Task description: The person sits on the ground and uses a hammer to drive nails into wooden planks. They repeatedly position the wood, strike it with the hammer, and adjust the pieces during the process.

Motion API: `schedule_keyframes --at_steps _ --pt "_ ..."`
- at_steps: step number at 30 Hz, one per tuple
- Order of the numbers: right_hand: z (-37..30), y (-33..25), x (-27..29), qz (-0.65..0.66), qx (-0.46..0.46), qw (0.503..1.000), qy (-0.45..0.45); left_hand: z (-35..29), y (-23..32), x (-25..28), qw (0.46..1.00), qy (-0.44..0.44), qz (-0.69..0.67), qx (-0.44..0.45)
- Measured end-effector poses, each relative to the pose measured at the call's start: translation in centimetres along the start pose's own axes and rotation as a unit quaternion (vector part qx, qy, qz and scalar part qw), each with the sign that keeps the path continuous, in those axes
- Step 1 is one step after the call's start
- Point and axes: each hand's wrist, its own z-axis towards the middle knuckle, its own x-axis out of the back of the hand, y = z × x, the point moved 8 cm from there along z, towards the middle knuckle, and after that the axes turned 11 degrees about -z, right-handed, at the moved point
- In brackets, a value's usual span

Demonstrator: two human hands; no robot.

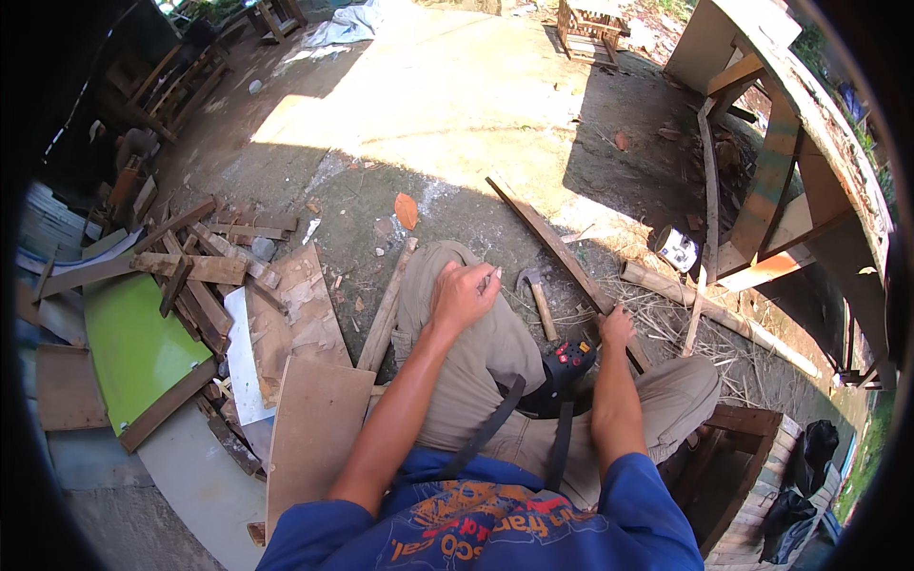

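My right hand (pixel 617 325) is closed round a long, narrow wooden strip (pixel 552 243). The strip slants away from me to the far left over the ground. Above my left knee, my left hand (pixel 465 297) is closed with its fingertips pressed together; whatever may be in them is too small to make out. Between the two hands a claw hammer (pixel 541 306) lies on the ground, its metal head pointing away from me. Just nearer than the hammer, a black object with red parts (pixel 569 362) sits between my legs, partly hidden.
Left of me lie scrap wood pieces (pixel 195 271), a green panel (pixel 143 338) and a brown board (pixel 319 428). A bamboo pole (pixel 724 319), a tin can (pixel 676 249) and a large wooden frame (pixel 771 181) are at the right. A wooden box (pixel 733 466) stands beside my right leg.
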Motion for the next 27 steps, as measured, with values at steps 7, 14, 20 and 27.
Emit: schedule_keyframes --at_steps 7,14,20,27 --pt "-0.2 0.3 0.0 0.03 0.03 0.998 0.051 0.5 0.2 -0.3 0.999 -0.016 0.033 0.008" --pt "-1.9 -3.8 1.3 0.075 0.096 0.992 0.037 0.8 -1.0 -1.5 0.998 -0.03 0.054 0.025" --pt "-1.8 -4.6 0.6 0.038 0.073 0.997 0.011 0.8 -1.3 -0.6 0.999 -0.039 0.02 0.005" --pt "-4.6 -18.4 16.1 0.356 0.262 0.887 0.135 -2.7 4.6 10.2 0.973 0.083 -0.169 0.133"
